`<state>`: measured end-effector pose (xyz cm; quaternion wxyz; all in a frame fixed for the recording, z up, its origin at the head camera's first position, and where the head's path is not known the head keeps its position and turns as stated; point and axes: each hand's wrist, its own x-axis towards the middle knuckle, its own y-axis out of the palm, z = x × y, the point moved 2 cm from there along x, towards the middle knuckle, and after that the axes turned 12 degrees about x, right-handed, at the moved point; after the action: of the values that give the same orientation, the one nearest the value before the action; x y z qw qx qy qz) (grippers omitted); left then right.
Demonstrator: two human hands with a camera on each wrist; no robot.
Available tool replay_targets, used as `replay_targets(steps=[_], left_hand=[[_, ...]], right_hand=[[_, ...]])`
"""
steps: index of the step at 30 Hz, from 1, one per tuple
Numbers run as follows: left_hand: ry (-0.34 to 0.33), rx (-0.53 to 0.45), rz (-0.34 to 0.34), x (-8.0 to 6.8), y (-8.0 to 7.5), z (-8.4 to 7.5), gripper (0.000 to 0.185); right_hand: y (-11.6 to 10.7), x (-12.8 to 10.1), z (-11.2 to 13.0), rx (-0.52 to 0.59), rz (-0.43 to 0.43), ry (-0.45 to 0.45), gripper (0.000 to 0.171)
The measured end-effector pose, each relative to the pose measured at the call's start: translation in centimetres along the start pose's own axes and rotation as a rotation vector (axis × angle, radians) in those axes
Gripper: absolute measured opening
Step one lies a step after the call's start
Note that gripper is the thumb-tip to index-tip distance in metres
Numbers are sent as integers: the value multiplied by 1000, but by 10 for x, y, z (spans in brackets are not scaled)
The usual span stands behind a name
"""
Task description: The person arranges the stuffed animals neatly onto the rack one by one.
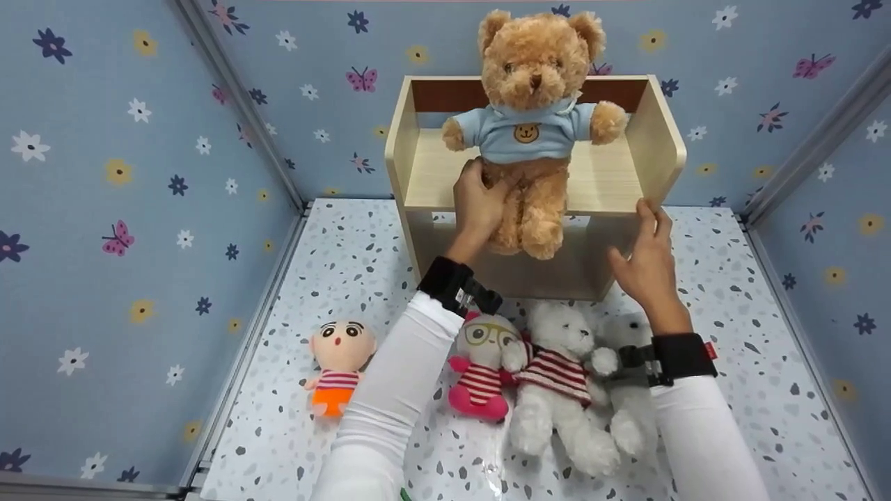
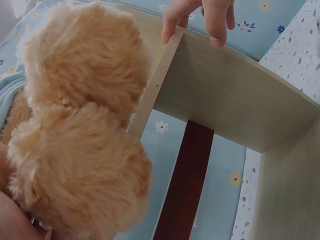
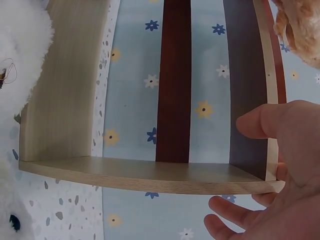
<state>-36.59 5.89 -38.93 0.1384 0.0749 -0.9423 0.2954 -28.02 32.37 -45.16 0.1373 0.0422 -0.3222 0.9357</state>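
Note:
A brown teddy bear (image 1: 536, 132) in a light blue hoodie is upright at the upper board of a pale wooden shelf (image 1: 445, 170). My left hand (image 1: 479, 202) grips the bear low on its body, beside one leg. The furry feet (image 2: 80, 170) fill the left part of the left wrist view and hide most of that hand. At the shelf's right front corner, my right hand (image 1: 647, 261) touches the edge with extended fingers. Its thumb (image 3: 257, 121) is spread away from the fingers, in front of the lower compartment.
Below the shelf lie a pink doll with yellow glasses (image 1: 484, 369), a white bear in a striped shirt (image 1: 557, 376) and a grey plush toy (image 1: 626, 410), partly hidden by my right wrist. A doll with orange shorts (image 1: 341, 362) lies left. Flowered walls (image 1: 160, 264) surround the speckled surface (image 1: 278, 445).

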Motion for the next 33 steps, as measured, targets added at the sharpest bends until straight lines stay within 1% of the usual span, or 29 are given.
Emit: replay_targets(steps=[3, 8, 11, 18, 23, 27, 33], left_hand=[[-13, 30, 13, 6, 0, -1, 40], [-26, 68, 35, 14, 2, -3, 38], [-35, 88, 40, 20, 2, -4, 38], [-75, 131, 83, 34, 0, -6, 38], [-100, 139, 75, 45, -1, -10, 41], [-106, 162, 65, 53, 0, -12, 41], [-107, 190, 95, 62, 5, -14, 38]], right_hand=[[0, 1, 0, -2, 0, 10, 88], [0, 0, -2, -10, 8, 31, 89], [0, 0, -1, -12, 7, 26, 89], [-2, 1, 0, -4, -4, -5, 86], [-3, 1, 0, -9, 1, -5, 87], [-4, 1, 0, -16, 15, 1, 86], [-4, 0, 0, -17, 14, 8, 87]])
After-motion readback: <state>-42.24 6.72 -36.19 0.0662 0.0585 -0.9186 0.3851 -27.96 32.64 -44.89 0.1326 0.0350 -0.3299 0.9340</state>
